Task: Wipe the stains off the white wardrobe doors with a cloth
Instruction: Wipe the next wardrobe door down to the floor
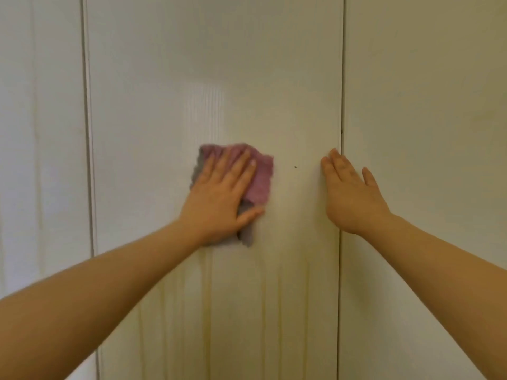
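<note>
White wardrobe doors (pixel 214 78) fill view before us. Our left hand (pixel 219 196) presses pink-grey cloth (pixel 260 174) flat on middle door, fingers (pixel 241 165) spread over it. Our right hand (pixel 351 193) rests open-palmed at door seam (pixel 341 78). Yellowish streaks (pixel 208 297) run below cloth; dark speck (pixel 295 167) sits between hands.

No legible text, label, brand, number or sign was found on any surface in view.
</note>
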Motion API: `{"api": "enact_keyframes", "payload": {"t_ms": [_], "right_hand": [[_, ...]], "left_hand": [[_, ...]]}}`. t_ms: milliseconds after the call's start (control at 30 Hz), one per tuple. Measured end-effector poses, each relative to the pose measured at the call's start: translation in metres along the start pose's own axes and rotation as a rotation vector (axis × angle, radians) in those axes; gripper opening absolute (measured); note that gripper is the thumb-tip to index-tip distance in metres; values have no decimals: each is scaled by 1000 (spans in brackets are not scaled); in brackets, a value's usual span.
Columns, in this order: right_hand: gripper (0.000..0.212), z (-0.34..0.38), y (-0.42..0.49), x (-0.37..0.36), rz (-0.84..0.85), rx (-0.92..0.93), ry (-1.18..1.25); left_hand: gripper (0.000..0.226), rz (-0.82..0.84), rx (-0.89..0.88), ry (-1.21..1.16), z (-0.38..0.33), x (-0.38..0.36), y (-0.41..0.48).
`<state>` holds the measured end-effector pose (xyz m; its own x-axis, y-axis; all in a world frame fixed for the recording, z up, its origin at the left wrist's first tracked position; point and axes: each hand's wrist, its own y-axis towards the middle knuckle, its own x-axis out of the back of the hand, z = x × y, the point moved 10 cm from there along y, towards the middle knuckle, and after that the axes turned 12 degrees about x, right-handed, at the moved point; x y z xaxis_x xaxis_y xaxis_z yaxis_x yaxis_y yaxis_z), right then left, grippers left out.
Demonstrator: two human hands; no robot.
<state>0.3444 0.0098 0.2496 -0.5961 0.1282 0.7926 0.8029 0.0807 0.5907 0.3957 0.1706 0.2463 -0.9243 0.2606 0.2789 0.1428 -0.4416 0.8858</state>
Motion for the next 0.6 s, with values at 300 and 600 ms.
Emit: {"api": "enact_keyframes", "payload": {"t_ms": [300, 600], "right_hand": [[73, 87, 20, 0, -169, 200, 62], [69, 103, 24, -8, -131, 170, -4]], "left_hand": [[70, 12, 4, 42, 62, 7, -41], [70, 97, -316, 53, 41, -6, -88]]}}
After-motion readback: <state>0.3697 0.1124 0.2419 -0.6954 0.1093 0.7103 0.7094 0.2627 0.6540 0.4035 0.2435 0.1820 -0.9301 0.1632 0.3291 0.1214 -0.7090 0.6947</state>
